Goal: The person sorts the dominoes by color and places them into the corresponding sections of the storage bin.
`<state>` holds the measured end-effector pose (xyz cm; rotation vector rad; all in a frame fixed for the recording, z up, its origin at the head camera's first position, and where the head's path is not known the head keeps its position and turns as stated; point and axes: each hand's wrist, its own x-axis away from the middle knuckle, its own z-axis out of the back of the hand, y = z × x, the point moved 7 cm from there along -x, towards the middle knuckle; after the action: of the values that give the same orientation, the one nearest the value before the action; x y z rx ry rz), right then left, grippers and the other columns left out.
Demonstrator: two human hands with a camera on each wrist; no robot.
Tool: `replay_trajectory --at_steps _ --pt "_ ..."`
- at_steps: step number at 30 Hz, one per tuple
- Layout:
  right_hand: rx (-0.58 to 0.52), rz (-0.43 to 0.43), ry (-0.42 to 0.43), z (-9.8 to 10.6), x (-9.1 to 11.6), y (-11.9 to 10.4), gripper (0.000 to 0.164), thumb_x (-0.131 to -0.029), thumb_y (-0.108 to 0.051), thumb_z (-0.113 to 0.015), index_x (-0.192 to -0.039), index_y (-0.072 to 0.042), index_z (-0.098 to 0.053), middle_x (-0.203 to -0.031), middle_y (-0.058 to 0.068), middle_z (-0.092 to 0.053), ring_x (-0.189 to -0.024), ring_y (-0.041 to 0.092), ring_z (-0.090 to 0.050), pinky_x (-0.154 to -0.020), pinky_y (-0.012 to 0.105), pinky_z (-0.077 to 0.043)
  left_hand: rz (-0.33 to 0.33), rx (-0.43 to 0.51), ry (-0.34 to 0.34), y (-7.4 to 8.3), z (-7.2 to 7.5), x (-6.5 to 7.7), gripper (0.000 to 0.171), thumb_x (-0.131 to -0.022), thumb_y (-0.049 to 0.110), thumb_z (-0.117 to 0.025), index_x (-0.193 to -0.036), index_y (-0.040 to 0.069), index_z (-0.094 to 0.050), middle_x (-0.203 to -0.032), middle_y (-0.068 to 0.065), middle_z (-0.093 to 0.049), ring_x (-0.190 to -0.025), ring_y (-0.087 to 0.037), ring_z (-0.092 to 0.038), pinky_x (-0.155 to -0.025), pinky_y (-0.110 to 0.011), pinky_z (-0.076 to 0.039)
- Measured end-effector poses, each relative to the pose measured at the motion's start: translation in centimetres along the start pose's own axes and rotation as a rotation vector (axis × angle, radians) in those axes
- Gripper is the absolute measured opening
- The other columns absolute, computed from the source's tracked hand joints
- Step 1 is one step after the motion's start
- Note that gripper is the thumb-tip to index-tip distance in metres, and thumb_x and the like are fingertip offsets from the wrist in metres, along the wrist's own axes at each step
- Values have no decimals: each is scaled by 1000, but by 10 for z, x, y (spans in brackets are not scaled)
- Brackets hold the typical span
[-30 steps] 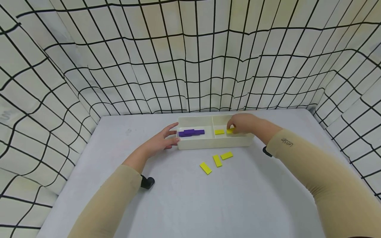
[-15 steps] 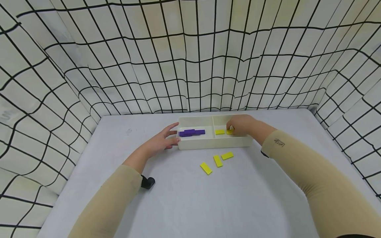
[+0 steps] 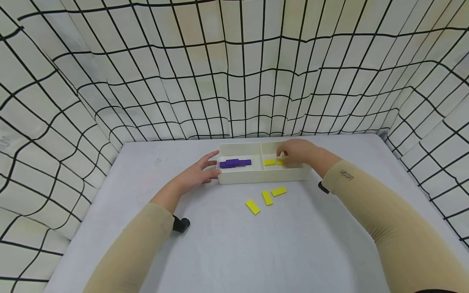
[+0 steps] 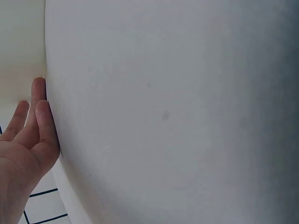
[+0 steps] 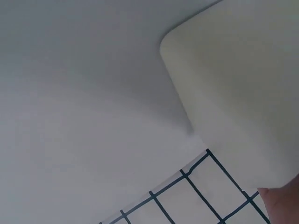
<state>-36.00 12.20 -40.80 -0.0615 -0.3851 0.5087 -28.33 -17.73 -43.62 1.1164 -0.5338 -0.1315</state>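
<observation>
R hand [image 3: 296, 151], apparently pinching yellow pc [image 3: 280, 162] in R compt. of tray [image 3: 264, 176], nudges it nearer next pc [image 3: 269, 162], narrowing gap; L hand [image 3: 198, 172], spread wide, touches tray's L end.

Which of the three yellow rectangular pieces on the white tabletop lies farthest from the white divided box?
The leftmost yellow rectangular piece in the head view; the middle piece and right piece lie closer to the white divided box.

The head view was bright, with a soft shadow on the table [image 3: 234, 252] near the right hand [image 3: 298, 151]. The left wrist view got dark far from the left hand [image 4: 28, 154]. In the right wrist view, the box [image 5: 243, 84] by the right hand looked dim and fuzzy.
</observation>
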Motion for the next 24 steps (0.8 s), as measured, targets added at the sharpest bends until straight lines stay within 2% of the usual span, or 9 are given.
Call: replay_trajectory --at_steps 4,13,24 --pt "-45 -1 20 6 5 3 32 -92 -27 -72 -122 -20 -68 -105 3 -61 -95 23 -54 -83 39 -46 -1 0 -3 -1 0 0 77 -98 36 -63 -157 44 -13 -162 -9 -22 -125 -28 -56 -108 -47 -40" --pt "-122 19 74 21 21 4 35 -91 -27 -74 -125 -18 -68 -109 3 -63 -100 25 -53 -86 42 -47 4 -8 -3 0 1 0 78 -97 39 -64 -156 46 -13 -162 -8 -22 -126 -28 -56 -109 -48 -39" --pt "-182 82 117 23 52 -5 33 -90 -27 -75 -122 -20 -71 -105 -2 -64 -95 22 -56 -78 35 -49 12 -7 0 -2 0 -1 80 -96 40 -65 -155 47 -13 -162 -7 -21 -127 -28 -55 -110 -47 -39"
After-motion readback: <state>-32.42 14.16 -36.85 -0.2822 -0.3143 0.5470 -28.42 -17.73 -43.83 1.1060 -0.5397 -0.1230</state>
